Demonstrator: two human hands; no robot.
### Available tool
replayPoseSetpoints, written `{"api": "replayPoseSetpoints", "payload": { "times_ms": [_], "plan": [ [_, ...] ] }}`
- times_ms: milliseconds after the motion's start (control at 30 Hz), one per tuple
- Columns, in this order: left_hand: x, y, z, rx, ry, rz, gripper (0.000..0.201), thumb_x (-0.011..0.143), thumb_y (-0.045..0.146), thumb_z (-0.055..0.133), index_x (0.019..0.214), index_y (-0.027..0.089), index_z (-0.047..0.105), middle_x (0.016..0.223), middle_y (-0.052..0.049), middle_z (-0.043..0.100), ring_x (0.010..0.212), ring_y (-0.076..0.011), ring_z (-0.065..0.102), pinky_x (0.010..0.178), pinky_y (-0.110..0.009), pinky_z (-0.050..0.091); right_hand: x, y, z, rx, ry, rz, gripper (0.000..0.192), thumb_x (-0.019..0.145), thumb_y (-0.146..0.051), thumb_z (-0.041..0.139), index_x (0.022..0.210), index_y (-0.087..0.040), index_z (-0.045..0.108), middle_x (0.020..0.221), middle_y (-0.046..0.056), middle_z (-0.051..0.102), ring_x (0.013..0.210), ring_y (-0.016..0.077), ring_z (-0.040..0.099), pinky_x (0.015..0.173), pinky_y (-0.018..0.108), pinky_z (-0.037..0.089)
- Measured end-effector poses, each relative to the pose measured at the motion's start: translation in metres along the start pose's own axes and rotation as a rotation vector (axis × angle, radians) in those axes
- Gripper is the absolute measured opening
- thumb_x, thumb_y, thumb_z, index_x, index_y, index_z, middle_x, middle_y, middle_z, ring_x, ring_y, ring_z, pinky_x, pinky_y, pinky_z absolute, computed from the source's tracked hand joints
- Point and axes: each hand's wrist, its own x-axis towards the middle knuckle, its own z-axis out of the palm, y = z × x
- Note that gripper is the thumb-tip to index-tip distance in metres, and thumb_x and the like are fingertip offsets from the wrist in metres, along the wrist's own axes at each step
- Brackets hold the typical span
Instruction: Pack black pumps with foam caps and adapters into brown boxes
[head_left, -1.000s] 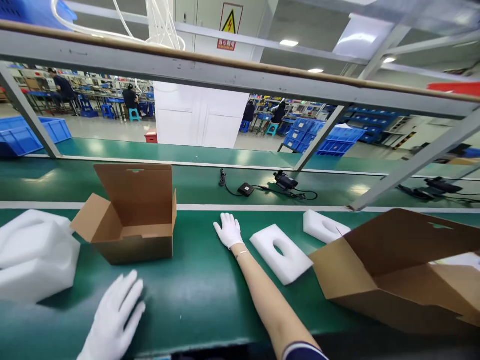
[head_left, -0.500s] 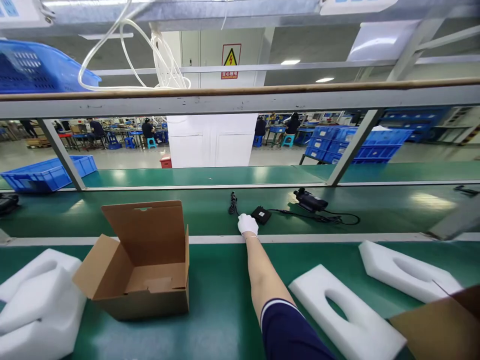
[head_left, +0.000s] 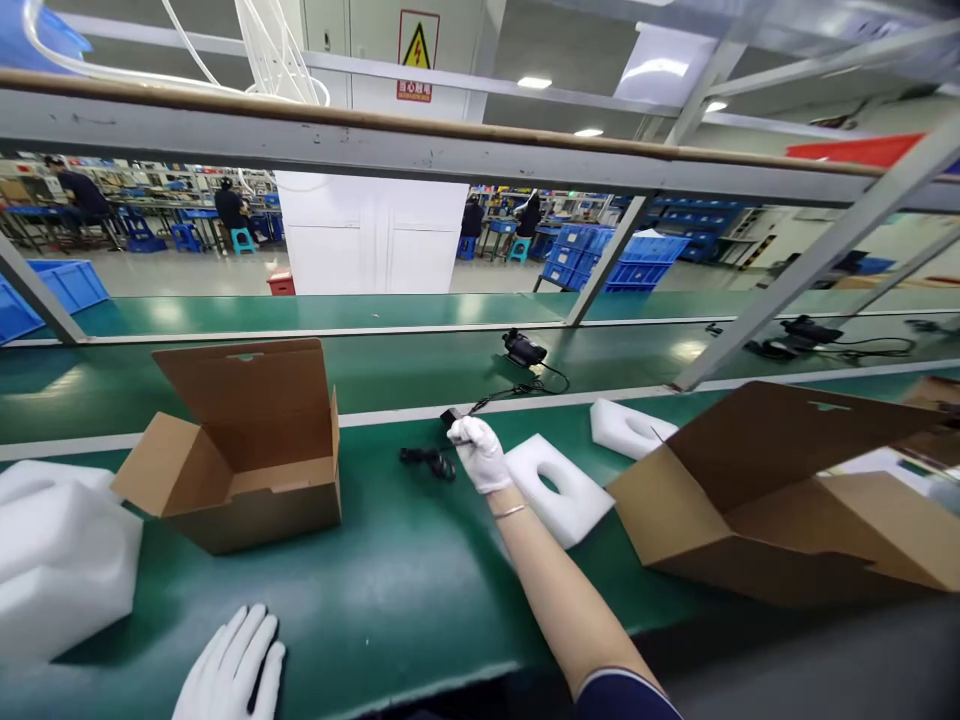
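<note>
My right hand (head_left: pixel 480 455), in a white glove, is closed around a black power cord just above the green work surface. The cord's bundled end (head_left: pixel 429 461) dangles to the left of the fingers. A small black power adapter (head_left: pixel 450 416) shows just behind the fingertips, partly hidden by them. From there a thin cable runs up to a black device (head_left: pixel 523 348) on the far green strip. My left hand (head_left: pixel 232 670), also gloved in white, is low at the left with fingers stretched out, holding nothing.
An open brown cardboard box (head_left: pixel 255 500) stands at the left, beside white foam blocks (head_left: pixel 64 560). Foam pieces with oval holes (head_left: pixel 577 505) lie right of my right hand. Another open box (head_left: pixel 750 540) is at the right. A metal frame post (head_left: pixel 817 255) slants down there.
My right hand has drawn the cord and adapter toward me from the far strip, and the black device has shifted along. My left hand has come into view. The view has turned right.
</note>
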Motion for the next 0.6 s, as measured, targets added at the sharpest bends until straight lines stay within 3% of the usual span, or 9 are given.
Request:
{"api": "replayPoseSetpoints", "payload": {
  "times_ms": [100, 200, 267, 333, 467, 533, 600],
  "plan": [
    [0.012, 0.005, -0.013, -0.001, 0.034, -0.007, 0.024, 0.092, 0.016, 0.054, 0.106, 0.018, 0.073, 0.118, -0.011, 0.077, 0.112, -0.0334, 0.071, 0.095, -0.047, 0.057, -0.063, -0.008, -0.006, -0.048, -0.197, 0.009, 0.053, 0.075, -0.057, 0.078, 0.055, -0.023, 0.042, 0.066, 0.0, 0.052, 0.07, 0.0177, 0.055, 0.068, 0.033, 0.05],
    [0.016, 0.011, -0.016, -0.064, 0.017, -0.088, 0.024, 0.095, 0.018, 0.052, 0.11, 0.017, 0.071, 0.121, -0.011, 0.076, 0.114, -0.0337, 0.07, 0.1, -0.048, 0.053, -0.111, -0.009, -0.019, -0.369, -0.456, -0.036, 0.047, 0.08, -0.045, 0.078, 0.053, -0.022, 0.048, 0.067, 0.001, 0.056, 0.073, 0.0189, 0.06, 0.069, 0.033, 0.049],
    [0.015, 0.013, -0.014, -0.115, 0.018, -0.157, 0.026, 0.097, 0.023, 0.053, 0.116, 0.016, 0.069, 0.124, -0.013, 0.075, 0.117, -0.0344, 0.068, 0.103, -0.049, 0.051, -0.13, -0.014, -0.028, -0.652, -0.582, -0.073, 0.04, 0.088, -0.042, 0.072, 0.057, -0.022, 0.057, 0.074, 0.003, 0.063, 0.082, 0.0201, 0.065, 0.077, 0.033, 0.052],
    [0.013, 0.014, -0.011, -0.146, 0.023, -0.204, 0.03, 0.097, 0.027, 0.054, 0.122, 0.015, 0.067, 0.125, -0.014, 0.074, 0.118, -0.0347, 0.068, 0.104, -0.05, 0.049, -0.135, -0.026, -0.037, -0.857, -0.629, -0.089, 0.028, 0.094, -0.039, 0.067, 0.071, -0.024, 0.07, 0.085, 0.004, 0.071, 0.09, 0.0205, 0.068, 0.083, 0.034, 0.054],
    [0.025, 0.024, -0.007, -0.137, 0.013, -0.244, 0.036, 0.097, 0.035, 0.054, 0.126, 0.016, 0.065, 0.127, -0.016, 0.073, 0.119, -0.0368, 0.066, 0.103, -0.053, 0.049, -0.096, -0.054, -0.05, -1.095, -0.585, -0.174, 0.022, 0.101, -0.035, 0.058, 0.102, -0.027, 0.078, 0.105, 0.004, 0.077, 0.103, 0.021, 0.069, 0.095, 0.035, 0.054],
    [0.046, 0.035, -0.008, -0.137, 0.003, -0.22, 0.043, 0.096, 0.04, 0.055, 0.131, 0.016, 0.063, 0.132, -0.016, 0.07, 0.121, -0.0358, 0.065, 0.103, -0.053, 0.05, -0.053, -0.056, -0.058, -1.198, -0.537, -0.16, 0.024, 0.101, -0.036, 0.058, 0.109, -0.025, 0.078, 0.111, 0.005, 0.077, 0.108, 0.0217, 0.069, 0.1, 0.036, 0.052],
    [0.078, 0.05, -0.008, -0.158, -0.019, -0.162, 0.052, 0.094, 0.041, 0.058, 0.14, 0.016, 0.06, 0.142, -0.015, 0.065, 0.126, -0.0329, 0.063, 0.103, -0.048, 0.052, -0.001, -0.046, -0.07, -1.321, -0.468, -0.05, 0.028, 0.1, -0.038, 0.059, 0.116, -0.024, 0.077, 0.12, 0.007, 0.075, 0.116, 0.0222, 0.067, 0.103, 0.035, 0.051]
  ]
}}
